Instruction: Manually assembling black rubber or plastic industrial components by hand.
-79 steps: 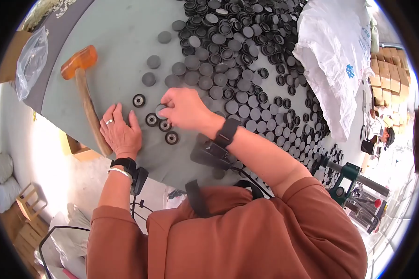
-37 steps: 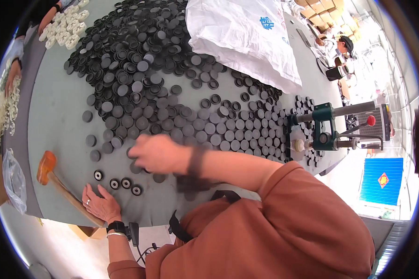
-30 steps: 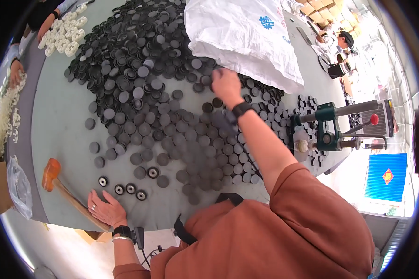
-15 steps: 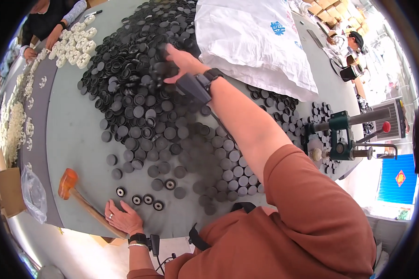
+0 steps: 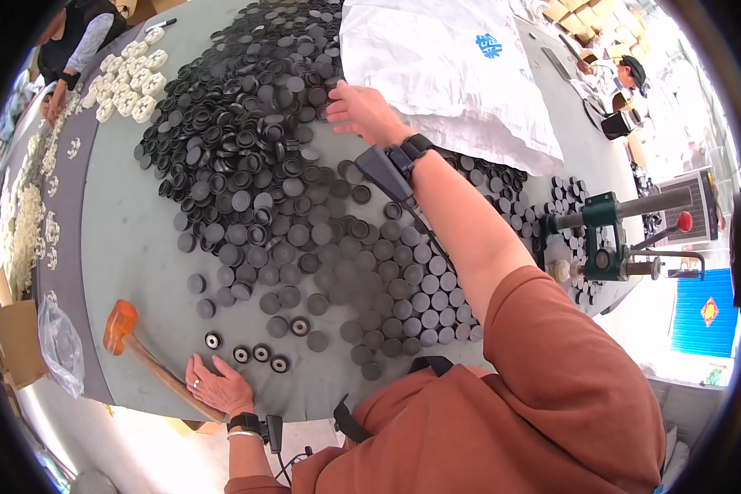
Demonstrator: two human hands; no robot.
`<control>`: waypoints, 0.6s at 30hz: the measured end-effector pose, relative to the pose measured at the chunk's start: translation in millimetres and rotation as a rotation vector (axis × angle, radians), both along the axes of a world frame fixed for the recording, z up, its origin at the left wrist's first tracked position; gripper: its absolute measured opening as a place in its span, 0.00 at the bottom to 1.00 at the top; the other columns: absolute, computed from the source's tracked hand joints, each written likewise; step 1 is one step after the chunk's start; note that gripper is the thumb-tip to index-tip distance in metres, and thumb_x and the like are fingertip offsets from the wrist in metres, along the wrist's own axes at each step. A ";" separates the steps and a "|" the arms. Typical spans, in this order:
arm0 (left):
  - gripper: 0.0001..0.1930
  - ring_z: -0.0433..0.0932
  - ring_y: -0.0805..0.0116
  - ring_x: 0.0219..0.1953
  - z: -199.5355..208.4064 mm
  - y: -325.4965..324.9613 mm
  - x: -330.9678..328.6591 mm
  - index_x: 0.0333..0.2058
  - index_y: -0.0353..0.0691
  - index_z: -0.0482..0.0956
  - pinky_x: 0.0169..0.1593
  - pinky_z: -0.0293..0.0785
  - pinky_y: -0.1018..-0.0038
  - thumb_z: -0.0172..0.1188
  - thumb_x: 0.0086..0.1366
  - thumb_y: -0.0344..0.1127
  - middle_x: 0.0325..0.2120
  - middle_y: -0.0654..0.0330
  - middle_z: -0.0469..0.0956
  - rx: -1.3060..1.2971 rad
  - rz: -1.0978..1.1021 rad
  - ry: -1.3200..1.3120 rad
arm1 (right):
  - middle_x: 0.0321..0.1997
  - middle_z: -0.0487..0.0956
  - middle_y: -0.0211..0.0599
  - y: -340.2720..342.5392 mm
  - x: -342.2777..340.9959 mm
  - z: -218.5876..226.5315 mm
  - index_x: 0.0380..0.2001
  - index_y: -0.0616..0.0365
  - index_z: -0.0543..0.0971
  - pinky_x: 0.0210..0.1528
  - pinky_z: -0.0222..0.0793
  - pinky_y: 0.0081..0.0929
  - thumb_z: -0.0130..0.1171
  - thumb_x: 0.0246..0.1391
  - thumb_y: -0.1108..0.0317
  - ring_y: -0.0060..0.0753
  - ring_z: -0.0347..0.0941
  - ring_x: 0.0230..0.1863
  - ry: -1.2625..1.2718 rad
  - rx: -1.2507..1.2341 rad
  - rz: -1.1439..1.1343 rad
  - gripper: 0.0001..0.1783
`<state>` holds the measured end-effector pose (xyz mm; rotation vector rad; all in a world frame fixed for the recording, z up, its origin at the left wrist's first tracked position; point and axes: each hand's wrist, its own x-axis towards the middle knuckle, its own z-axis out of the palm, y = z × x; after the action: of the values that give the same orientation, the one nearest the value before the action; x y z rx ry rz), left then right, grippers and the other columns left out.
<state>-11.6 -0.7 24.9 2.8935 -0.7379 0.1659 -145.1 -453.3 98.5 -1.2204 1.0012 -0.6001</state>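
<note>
My right hand [image 5: 362, 114] is open with its fingers stretched out, at the right edge of a large heap of round black caps [image 5: 247, 132], beside a white woven sack [image 5: 445, 74]. Nothing shows in its grasp. At the table's near edge my left hand [image 5: 220, 389] lies flat and open, along the wooden handle of a mallet with an orange head [image 5: 120, 327]. Several black wheels with metal centres [image 5: 261, 352] lie just beyond its fingers. In front of my body, grey discs [image 5: 431, 302] form a close single layer.
A green hand press [image 5: 603, 239] with a red-knobbed lever stands at right. White plastic parts [image 5: 128, 86] lie at far left near a co-worker's hand [image 5: 56, 103]. Another person [image 5: 630, 78] is at the far right. A clear plastic bag [image 5: 60, 346] hangs at the left edge.
My right hand has moved right and slightly up, from over the black heap to its edge by the sack. A gap has opened in the caps there. My left hand stays put.
</note>
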 end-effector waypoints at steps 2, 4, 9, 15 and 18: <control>0.22 0.61 0.57 0.55 -0.9 0.8 0.9 0.49 0.37 0.68 0.58 0.52 0.60 0.48 0.61 0.45 0.51 0.55 0.65 0.004 -0.008 -0.013 | 0.36 0.75 0.41 0.8 2.5 -10.6 0.42 0.66 0.72 0.35 0.70 0.31 0.43 0.59 0.53 0.33 0.71 0.36 0.065 -0.039 -0.048 0.24; 0.22 0.61 0.57 0.55 -1.1 1.3 1.0 0.49 0.37 0.68 0.58 0.52 0.60 0.48 0.61 0.44 0.51 0.55 0.65 0.008 -0.017 -0.026 | 0.36 0.75 0.45 -3.6 2.7 -15.8 0.40 0.68 0.71 0.37 0.70 0.34 0.43 0.58 0.54 0.38 0.72 0.37 0.187 -0.143 -0.030 0.23; 0.21 0.61 0.57 0.55 -0.5 -4.3 -0.4 0.49 0.37 0.69 0.58 0.53 0.61 0.48 0.62 0.44 0.51 0.55 0.65 -0.006 -0.015 -0.016 | 0.41 0.72 0.65 -47.5 -9.4 -49.2 0.41 0.70 0.68 0.49 0.61 0.49 0.41 0.56 0.56 0.66 0.67 0.44 0.594 -0.768 -0.079 0.24; 0.21 0.62 0.55 0.53 1.6 3.3 2.0 0.48 0.35 0.68 0.56 0.55 0.61 0.48 0.62 0.43 0.50 0.54 0.66 0.024 -0.044 -0.063 | 0.46 0.69 0.69 -99.9 -36.9 -31.0 0.40 0.73 0.72 0.55 0.57 0.46 0.32 0.58 0.52 0.64 0.62 0.53 0.548 -0.647 -0.171 0.31; 0.20 0.62 0.56 0.53 1.7 -3.8 -1.1 0.48 0.35 0.68 0.55 0.56 0.61 0.48 0.62 0.43 0.49 0.54 0.66 -0.001 -0.047 -0.035 | 0.48 0.70 0.65 -152.2 -49.2 -37.0 0.40 0.72 0.73 0.56 0.55 0.43 0.30 0.57 0.48 0.63 0.62 0.53 0.536 -0.461 -0.245 0.34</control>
<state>-12.7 -4.5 26.5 2.8763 -0.8110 0.2116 -194.3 -605.5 61.5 -1.7334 1.5322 -0.7386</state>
